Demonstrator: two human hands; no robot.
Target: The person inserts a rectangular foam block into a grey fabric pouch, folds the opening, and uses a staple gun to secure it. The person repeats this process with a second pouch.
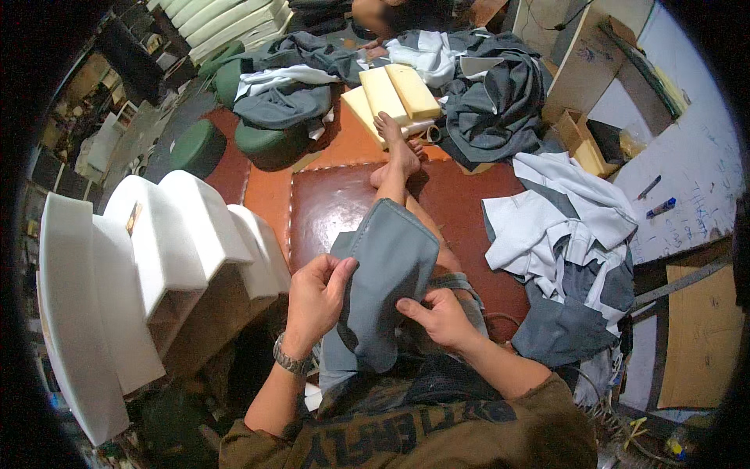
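A stitched grey upholstery cover [388, 266] is stretched between my two hands, above my lap and outstretched legs. My left hand [319, 301] pinches its left edge, thumb on top. At the right edge, my right hand [441, 319] grips the same cover with the thumb lying over it and the fingers tucked behind. A seam line runs down the cover's upper left side. Its lower end hangs in a fold toward my lap.
White foam pieces [176, 250] stand at my left. Grey and white fabric covers [566, 234] lie heaped at right, with another heap [496, 102] farther back. Yellow foam blocks [391, 92] lie beyond my feet, near green round cushions [198, 148]. Another person's leg [373, 17] shows at the back.
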